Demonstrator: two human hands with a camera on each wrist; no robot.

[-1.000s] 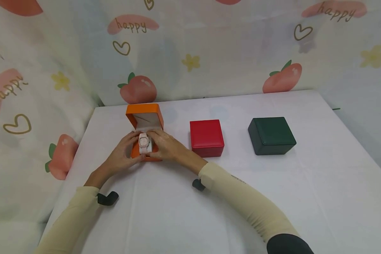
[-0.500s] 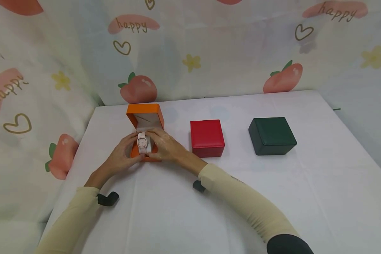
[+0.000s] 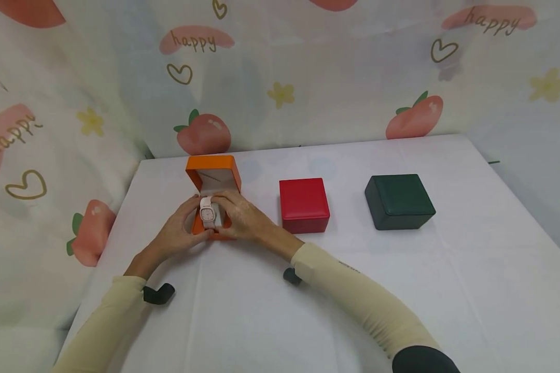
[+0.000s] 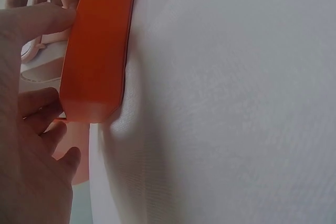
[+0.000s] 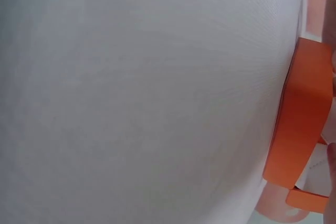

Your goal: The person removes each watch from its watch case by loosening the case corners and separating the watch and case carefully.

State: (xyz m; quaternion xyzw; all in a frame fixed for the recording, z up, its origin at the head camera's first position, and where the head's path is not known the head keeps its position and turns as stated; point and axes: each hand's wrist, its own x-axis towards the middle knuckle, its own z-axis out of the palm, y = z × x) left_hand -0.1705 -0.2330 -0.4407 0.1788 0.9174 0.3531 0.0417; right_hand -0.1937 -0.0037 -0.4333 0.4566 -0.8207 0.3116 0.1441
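Observation:
An orange watch box stands at the left of the table with its lid raised, showing a pale lining. Inside it sits a watch with a pale strap, wrapped round a light cushion. My left hand grips the box from the left; in the left wrist view its thumb lies on the front rim of the orange box wall. From the right, my right hand pinches the watch and cushion between thumb and fingers. Only edges of that hand show in the right wrist view, beside the box.
A closed red box stands to the right of my right hand. Farther right is a closed dark green box. White cloth covers the table, and a printed curtain hangs behind it.
The watch has shifted slightly left in the box and turned a little, exposing more of the cushion's right side. Both hands have stayed almost in place.

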